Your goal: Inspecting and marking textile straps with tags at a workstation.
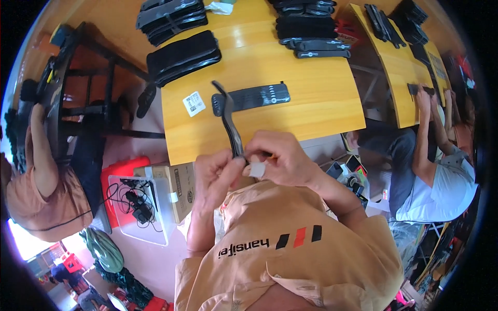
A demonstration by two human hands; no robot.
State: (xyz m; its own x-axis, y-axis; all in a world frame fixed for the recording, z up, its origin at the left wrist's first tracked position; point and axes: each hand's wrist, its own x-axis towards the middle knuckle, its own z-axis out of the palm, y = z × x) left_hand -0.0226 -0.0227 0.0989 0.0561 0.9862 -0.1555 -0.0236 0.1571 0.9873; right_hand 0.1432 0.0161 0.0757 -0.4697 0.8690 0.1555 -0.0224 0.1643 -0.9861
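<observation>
My left hand [215, 173] is closed around the lower end of a long, narrow black strap [231, 124]. The strap rises in a curve over the table's front edge, its free end pointing away from me. Right beside it, my right hand [280, 158] is closed, fingers bent near the strap's lower end. A small white piece [257, 170] shows at the right fingers, and a bit of orange peeks out between them; what they grip is mostly hidden. Beyond the strap, a flat black strip with pale markings [254, 98] lies on the table, next to a white label [194, 103].
Stacked black pieces [184, 57] and more black bundles [308, 31] lie on the far part of the yellow table [321, 103]. A clear bin with cables [140, 210] and a cardboard box [179, 192] stand at left. People work nearby on both sides.
</observation>
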